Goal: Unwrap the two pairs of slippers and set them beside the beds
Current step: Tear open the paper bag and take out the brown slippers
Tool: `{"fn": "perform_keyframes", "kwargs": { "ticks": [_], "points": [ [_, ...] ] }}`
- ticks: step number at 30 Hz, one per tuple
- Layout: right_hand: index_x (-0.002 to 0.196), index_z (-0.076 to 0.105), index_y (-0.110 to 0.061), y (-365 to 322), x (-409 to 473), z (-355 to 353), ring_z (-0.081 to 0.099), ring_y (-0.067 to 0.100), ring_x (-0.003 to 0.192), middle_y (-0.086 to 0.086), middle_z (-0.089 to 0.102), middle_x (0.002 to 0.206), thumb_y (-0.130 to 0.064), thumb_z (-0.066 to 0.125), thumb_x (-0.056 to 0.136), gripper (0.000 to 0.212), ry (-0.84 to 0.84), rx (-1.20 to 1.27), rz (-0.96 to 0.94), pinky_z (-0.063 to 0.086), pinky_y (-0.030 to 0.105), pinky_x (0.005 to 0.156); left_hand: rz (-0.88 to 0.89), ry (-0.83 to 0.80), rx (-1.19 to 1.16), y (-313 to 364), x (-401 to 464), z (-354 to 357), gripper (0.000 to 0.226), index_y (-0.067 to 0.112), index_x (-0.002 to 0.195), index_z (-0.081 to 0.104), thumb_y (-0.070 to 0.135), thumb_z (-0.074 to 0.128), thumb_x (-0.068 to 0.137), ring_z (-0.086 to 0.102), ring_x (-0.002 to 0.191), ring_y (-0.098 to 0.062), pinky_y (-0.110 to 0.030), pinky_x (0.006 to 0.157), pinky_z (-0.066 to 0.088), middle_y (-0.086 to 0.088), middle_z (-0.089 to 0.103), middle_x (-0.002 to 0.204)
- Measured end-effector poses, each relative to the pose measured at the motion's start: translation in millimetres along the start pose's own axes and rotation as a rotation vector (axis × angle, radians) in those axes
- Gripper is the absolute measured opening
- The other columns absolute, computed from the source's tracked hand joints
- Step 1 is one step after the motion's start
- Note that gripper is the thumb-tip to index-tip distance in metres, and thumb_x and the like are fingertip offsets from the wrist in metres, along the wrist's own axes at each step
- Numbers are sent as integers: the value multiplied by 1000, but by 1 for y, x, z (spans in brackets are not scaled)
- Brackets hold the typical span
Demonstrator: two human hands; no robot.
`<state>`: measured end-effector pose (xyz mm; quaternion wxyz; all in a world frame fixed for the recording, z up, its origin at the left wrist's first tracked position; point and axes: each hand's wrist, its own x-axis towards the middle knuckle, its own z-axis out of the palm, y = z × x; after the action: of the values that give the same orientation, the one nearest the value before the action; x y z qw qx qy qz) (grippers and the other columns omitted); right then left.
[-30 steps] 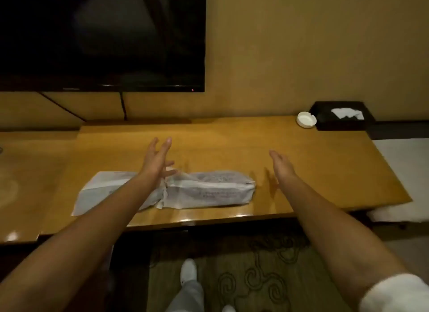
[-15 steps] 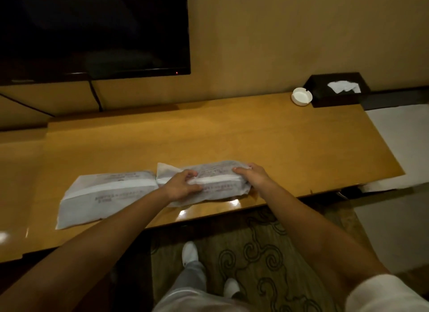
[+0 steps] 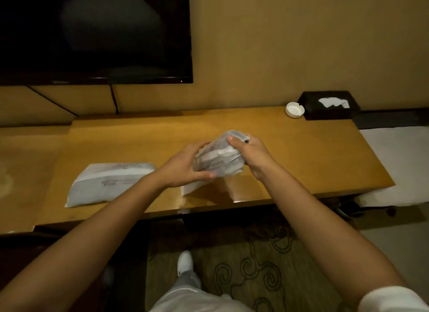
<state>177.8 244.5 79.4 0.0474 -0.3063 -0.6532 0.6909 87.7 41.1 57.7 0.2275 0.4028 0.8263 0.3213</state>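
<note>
Both hands are raised over the desk [image 3: 301,153] with one wrapped slipper packet [image 3: 219,159] held between them. The left hand [image 3: 183,166] grips the packet's near end, thumb curled along its underside. The right hand [image 3: 251,153] grips the far end, thumb pressed on top, fingers wrapped round the far side out of sight. The packet is tilted, far end higher, and a loose flap of wrapper hangs below the left hand toward the desk; whether the flap touches the surface cannot be told. A second packet [image 3: 109,182] lies flat on the desk, left of the left hand and apart from it. Beyond the right hand, at the desk's back edge, an ashtray [image 3: 294,109] stands just beside a tissue box [image 3: 328,111].
</note>
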Motion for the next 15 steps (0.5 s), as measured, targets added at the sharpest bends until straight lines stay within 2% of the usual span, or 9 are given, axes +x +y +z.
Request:
{"fn": "perform_keyframes", "kwargs": {
  "ticks": [2,3,6,9,11,13,15],
  "points": [
    [108,66,-7,-13,-21,-2,73,28,88,17,74,102,-24,68,97,21,-5,84,-5,58,34,72,105,79,-10,24,-16,13,110,38,156,18,65,80,70,34,136,-4,-22,105,32,6,31,158],
    [107,66,-7,-19,-30,-3,73,26,84,15,74,98,-24,67,97,20,-11,132,7,58,30,66,155,123,20,32,-20,20,112,34,158,16,60,82,71,34,139,-7,-23,108,33,3,29,159],
    [102,67,-10,-29,-63,-6,72,23,74,9,73,87,-25,64,98,16,-46,272,65,57,30,56,222,342,82,53,-35,42,94,17,156,28,28,82,80,43,138,-21,-29,108,40,-7,39,155],
    [105,65,-9,-32,-92,-14,67,23,62,9,68,79,-33,62,100,25,-127,307,54,54,32,50,197,494,7,65,-51,53,71,20,149,45,12,73,84,56,122,-14,-5,90,38,-1,59,140],
    [107,65,-8,-31,-109,-23,58,19,52,7,62,68,-43,63,98,37,-190,228,-24,50,31,48,118,526,-144,73,-64,57,58,29,138,55,19,71,83,62,105,1,0,76,40,18,68,119],
    [95,65,-8,-31,-125,-33,50,17,49,6,57,63,-41,66,97,34,-235,148,-154,49,31,48,37,557,-304,82,-78,61,40,36,116,66,28,70,78,61,93,19,-3,72,44,37,68,99],
    [80,62,-10,-33,-139,-41,52,16,52,7,57,65,-28,68,97,26,-192,44,-336,50,32,52,-72,561,-460,85,-87,65,28,42,93,67,26,70,71,63,83,18,-16,71,51,38,69,86]
  ]
}}
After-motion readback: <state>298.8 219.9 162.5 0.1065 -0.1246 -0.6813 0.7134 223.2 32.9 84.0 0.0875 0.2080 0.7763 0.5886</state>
